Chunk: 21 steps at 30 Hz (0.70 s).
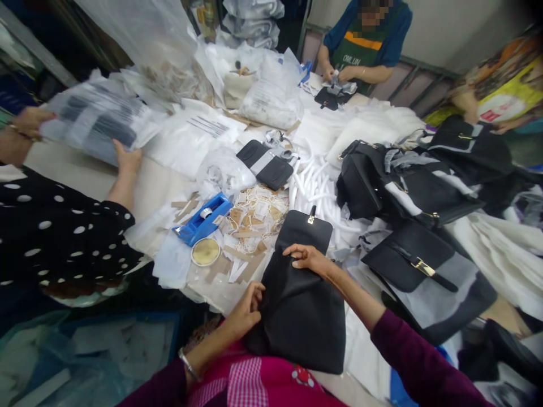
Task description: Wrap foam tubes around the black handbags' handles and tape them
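Observation:
A black bag point(307, 322) lies on the table edge against my apron, its flap point(303, 229) folded away from me. On that flap is a gold clasp point(311, 219) with a short black strap. My left hand point(246, 311) has its fingers curled at the bag's left edge, closed on the black material. Over the upper part of the bag, just below the flap, is my right hand point(311, 261). Its fingers are bent but apart, with nothing visible between them. The inside of the bag is hidden.
A blue tape dispenser point(203, 217), a tape roll point(206, 251) and corded tags point(254, 212) lie to the left. Black bags point(407, 260) crowd the right. White rolls point(311, 183) lie ahead. A co-worker's hands point(127, 161) hold a plastic-wrapped package point(99, 116); other people work opposite.

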{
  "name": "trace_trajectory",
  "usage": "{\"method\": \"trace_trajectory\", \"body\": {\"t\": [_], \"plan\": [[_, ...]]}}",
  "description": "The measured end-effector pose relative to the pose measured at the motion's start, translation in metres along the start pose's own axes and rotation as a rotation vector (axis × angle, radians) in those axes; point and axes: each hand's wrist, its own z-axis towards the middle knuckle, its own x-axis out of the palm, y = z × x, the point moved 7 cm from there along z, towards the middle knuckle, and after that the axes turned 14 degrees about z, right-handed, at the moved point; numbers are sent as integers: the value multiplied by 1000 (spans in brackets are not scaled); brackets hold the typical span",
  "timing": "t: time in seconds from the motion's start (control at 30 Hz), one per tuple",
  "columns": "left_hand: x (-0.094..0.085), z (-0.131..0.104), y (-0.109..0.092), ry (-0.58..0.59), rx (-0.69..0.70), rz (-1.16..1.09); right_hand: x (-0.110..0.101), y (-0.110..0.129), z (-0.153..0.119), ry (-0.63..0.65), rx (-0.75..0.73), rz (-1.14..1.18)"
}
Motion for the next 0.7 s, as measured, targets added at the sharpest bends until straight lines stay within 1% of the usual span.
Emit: {"method": "trace_trajectory", "body": {"t": [0.07, 0.13, 0.23, 0.27, 0.37, 0.47, 0.57, 0.63, 0.7], "plan": [[-6, 9, -9, -29, 9, -41, 3, 11, 8, 45, -22, -116], [-7, 15, -19, -37, 23, -38, 5, 19, 14, 61, -48, -228], [-2, 18, -31, -9, 56, -19, 5, 27, 19, 55, -92, -365], [-1, 17, -33, -4, 71, -17, 5, 28, 20, 71, -105, -405], [3, 12, -33, 3, 102, -16, 8, 30, 23, 182, -118, -534], [6, 11, -28, 23, 73, 2, 16, 32, 27, 273, -165, -773], [6, 11, -26, 35, 43, 24, 28, 34, 31, 286, -253, -1037], [6, 12, -24, 29, 42, 35, 37, 35, 31, 270, -332, -1137], [6, 12, -21, 28, 33, 54, 43, 35, 29, 237, -423, -1177]]}}
